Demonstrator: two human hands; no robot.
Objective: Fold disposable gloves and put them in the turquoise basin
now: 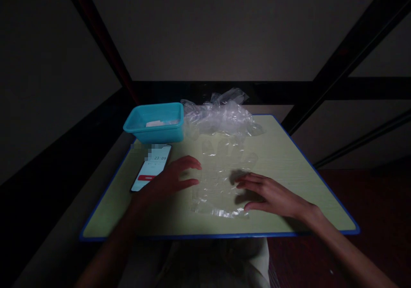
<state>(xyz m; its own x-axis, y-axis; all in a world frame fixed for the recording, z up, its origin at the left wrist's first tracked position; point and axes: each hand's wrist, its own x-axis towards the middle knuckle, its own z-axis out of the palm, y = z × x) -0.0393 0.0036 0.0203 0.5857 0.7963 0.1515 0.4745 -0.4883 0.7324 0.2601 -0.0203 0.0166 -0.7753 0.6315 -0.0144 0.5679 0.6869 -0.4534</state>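
A thin, clear plastic piece, shaped like a disposable glove, lies spread flat on the table in front of me. Its lower edge shines near the table's front. My left hand hovers at its left side, thumb and fingers apart, holding nothing. On the other side, my right hand is over its right edge, fingers bent and thumb apart, with nothing in the grasp; whether the fingertips touch the plastic I cannot tell. Behind it sits a crumpled heap of clear plastic.
A turquoise plastic basket with whitish items inside stands at the table's back left. A lit phone lies before it, close to my left hand. The pale table has a blue rim and stands against a wall. The surroundings are dark.
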